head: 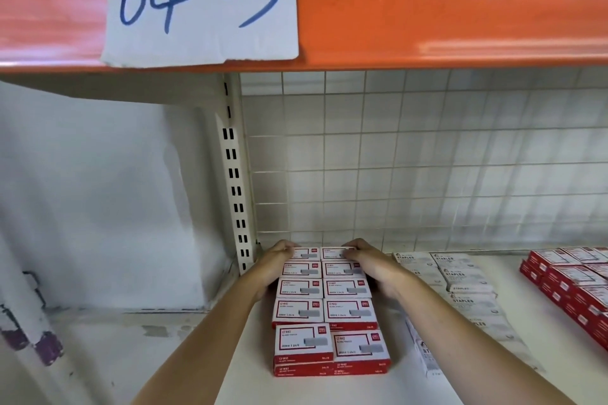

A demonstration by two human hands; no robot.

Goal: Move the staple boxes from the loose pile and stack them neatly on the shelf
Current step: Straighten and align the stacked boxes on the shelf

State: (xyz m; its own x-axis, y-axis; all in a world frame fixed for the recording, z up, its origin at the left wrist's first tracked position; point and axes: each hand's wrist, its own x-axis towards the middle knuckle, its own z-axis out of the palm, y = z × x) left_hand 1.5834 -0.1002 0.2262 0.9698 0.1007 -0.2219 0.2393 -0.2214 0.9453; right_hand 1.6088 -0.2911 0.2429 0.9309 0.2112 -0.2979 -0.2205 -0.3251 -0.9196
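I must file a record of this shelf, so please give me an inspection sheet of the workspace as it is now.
Surface: white shelf, bare at the front.
Job's things: red and white staple boxes in two columns, stacked in layers.
Clutter: white staple boxes beside them; red boxes at the far right.
Grippers: left hand and right hand hold the rear boxes from the sides.
Cables: nothing seen.
Surroundings: wire grid back, orange beam, paper label reading 04-5.
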